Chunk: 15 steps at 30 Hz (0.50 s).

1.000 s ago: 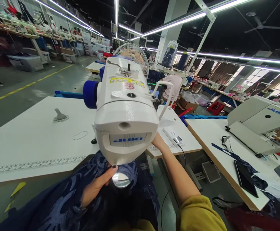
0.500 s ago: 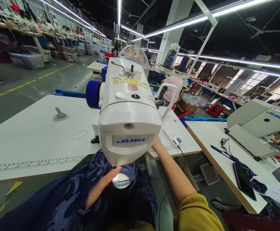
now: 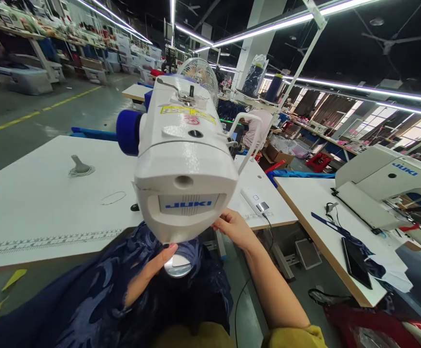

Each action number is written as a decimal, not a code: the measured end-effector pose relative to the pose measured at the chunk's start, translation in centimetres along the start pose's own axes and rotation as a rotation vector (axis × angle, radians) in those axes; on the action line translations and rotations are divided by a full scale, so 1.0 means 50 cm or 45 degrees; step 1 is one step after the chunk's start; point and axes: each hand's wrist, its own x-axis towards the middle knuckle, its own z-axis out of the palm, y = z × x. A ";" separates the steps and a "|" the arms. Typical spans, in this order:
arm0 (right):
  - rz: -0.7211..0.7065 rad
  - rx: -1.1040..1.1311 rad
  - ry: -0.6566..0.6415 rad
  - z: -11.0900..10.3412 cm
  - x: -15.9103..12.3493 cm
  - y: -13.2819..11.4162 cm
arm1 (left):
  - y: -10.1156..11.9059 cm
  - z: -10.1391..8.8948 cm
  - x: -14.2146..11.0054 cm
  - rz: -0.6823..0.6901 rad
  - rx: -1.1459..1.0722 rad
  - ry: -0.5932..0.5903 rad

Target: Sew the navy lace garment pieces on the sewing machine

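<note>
A white sewing machine (image 3: 185,159) fills the middle of the view, its head end facing me. Dark navy embroidered fabric (image 3: 98,285) hangs around the machine's narrow bed (image 3: 177,267) and spreads over my lap. My left hand (image 3: 150,270) grips this fabric just left of the bed end, thumb stretched along the top and the other fingers hidden in the folds. My right hand (image 3: 234,227) is at the lower right side of the machine head, thumb and fingers pinched together. The machine covers its fingertips, so what they hold cannot be made out.
The white table (image 3: 51,203) carries a grey tool with coiled cord (image 3: 79,166) and a printed ruler strip. To the right, another table holds a second sewing machine (image 3: 377,188), a phone (image 3: 356,263) and a white mask (image 3: 389,273). Behind, a person (image 3: 259,128) sits.
My right hand has come back toward me from behind the machine head, so its thumb and knuckles now show. My left hand keeps its place on the fabric. The view has shifted slightly.
</note>
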 end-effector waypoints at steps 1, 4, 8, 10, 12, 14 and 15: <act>-0.004 0.091 -0.028 0.007 -0.011 -0.005 | -0.003 -0.005 0.000 -0.043 -0.051 -0.020; -0.016 0.139 -0.056 0.027 -0.036 -0.018 | 0.000 -0.009 0.006 -0.190 -0.136 -0.092; -0.160 -0.207 -0.033 0.055 -0.059 -0.040 | 0.048 0.016 0.011 -0.353 -0.247 -0.226; -0.325 -0.470 -0.009 0.070 -0.068 -0.051 | 0.076 0.031 0.008 -0.343 -0.317 -0.221; -0.525 -0.739 0.025 0.086 -0.074 -0.059 | 0.096 0.039 0.002 -0.284 -0.306 -0.182; -0.689 -0.974 0.070 0.100 -0.076 -0.062 | 0.109 0.039 -0.003 -0.189 -0.229 -0.137; -0.743 -1.061 0.104 0.106 -0.076 -0.061 | 0.114 0.038 -0.005 -0.151 -0.197 -0.135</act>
